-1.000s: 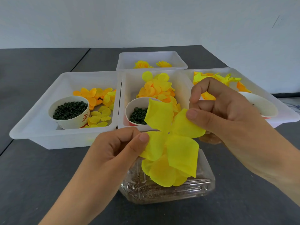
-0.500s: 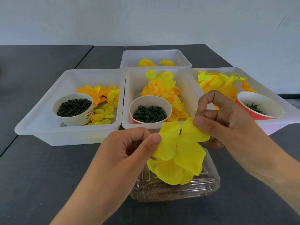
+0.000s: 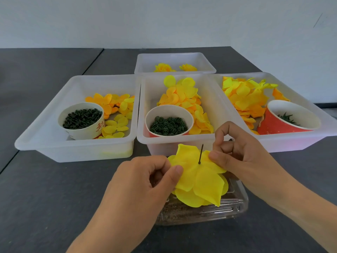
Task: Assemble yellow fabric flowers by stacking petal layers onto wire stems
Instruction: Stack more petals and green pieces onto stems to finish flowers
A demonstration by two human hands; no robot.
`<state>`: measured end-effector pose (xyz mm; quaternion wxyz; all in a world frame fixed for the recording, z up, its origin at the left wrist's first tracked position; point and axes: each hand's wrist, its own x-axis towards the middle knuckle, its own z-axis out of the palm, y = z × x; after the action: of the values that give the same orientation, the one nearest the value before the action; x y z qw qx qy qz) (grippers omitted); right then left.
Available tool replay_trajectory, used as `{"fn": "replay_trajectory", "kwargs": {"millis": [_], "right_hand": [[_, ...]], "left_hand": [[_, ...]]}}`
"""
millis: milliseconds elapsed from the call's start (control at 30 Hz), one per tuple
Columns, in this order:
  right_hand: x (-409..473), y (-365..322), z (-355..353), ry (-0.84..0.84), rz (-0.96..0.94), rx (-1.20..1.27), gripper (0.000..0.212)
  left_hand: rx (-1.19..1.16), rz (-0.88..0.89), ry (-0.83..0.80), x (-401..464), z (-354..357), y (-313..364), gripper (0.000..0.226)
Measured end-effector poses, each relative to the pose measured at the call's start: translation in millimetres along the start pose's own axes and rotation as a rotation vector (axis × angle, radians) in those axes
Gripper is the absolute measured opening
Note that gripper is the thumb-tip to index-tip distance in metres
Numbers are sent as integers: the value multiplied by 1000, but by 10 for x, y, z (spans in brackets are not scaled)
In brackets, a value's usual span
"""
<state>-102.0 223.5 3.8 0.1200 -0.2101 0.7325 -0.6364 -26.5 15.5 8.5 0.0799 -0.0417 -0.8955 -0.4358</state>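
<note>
Low in the middle of the frame, a yellow petal layer [image 3: 198,179] sits threaded on a dark wire stem [image 3: 201,154], whose tip pokes up through its centre hole. More yellow petals show beneath it, so several layers seem stacked already; by my reading this flower is partway built, with further layers and probably a green fitting left to add. The left hand [image 3: 145,181] pinches the layer's left edge between thumb and forefinger; the right hand [image 3: 235,154] pinches its right edge.

Under the flower a clear plastic box [image 3: 235,210] holds brownish grit.

Behind it on the dark tabletop [image 3: 45,198] stand four white trays. The left tray [image 3: 73,152] carries orange and yellow petals and a white cup [image 3: 82,131] of dark green pieces. The centre tray [image 3: 144,110] has petals and a red cup [image 3: 169,108] of green rings. The right tray [image 3: 291,143] holds larger petals and a red cup [image 3: 273,123] of spiky green parts. The far tray [image 3: 175,57], at upper centre, contains two finished-looking flowers [image 3: 164,67].
</note>
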Motion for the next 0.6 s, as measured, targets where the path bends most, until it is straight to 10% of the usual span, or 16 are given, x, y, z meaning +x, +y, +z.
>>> {"fn": "replay_trajectory", "kwargs": {"millis": [600], "right_hand": [[-115,-5,-79,65,-127,-352,40]], "left_hand": [[95,-45,-28,-10,-104,8,63]]}}
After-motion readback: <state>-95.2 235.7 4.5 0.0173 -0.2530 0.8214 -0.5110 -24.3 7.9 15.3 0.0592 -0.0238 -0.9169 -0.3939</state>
